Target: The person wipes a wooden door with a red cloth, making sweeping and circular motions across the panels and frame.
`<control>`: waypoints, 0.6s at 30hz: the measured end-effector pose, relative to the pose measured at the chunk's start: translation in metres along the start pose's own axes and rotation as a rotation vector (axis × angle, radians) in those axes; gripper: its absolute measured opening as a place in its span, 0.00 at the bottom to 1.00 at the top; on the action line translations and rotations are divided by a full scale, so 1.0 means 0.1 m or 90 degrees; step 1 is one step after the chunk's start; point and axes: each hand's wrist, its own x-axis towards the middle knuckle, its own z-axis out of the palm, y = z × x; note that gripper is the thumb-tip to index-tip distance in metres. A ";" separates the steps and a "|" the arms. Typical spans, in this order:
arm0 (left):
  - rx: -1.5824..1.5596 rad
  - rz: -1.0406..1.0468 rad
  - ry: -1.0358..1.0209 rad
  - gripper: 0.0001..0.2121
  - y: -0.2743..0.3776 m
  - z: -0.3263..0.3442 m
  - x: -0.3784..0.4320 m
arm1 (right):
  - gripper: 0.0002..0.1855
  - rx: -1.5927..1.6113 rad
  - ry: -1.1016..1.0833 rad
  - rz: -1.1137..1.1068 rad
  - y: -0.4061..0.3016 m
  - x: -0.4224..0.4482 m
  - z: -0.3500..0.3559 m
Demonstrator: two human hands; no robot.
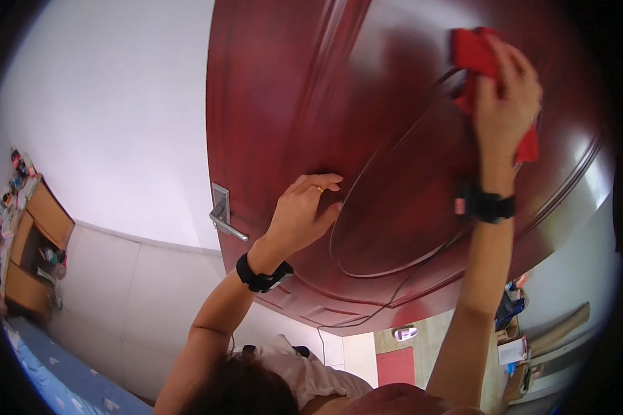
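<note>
A dark red panelled wooden door (285, 93) with an oval moulding fills the middle and right. High on the door at the right, my right hand (506, 98) presses a red cloth (475, 52) to the surface; the hand is slightly blurred. Lower and to the left, my left hand (306, 205) is against or just in front of the door, beside the oval moulding, with its fingers apart and nothing in it. A metal lever handle (228, 223) sits near the door's left edge. Both wrists wear black straps, and a thin dark cable (394, 293) hangs across the lower door.
At the far left stands a wooden cabinet (28, 290) with small items on top. A blue bed cover (78, 376) with a heart pattern lies at the lower left. A red mat (396, 365) and a slipper (405, 333) are on the floor; cluttered shelves (545, 371) stand at the lower right.
</note>
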 end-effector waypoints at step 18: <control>-0.068 0.023 -0.096 0.10 0.44 0.32 0.14 | 0.28 0.041 -0.278 -0.132 0.76 -0.91 -1.28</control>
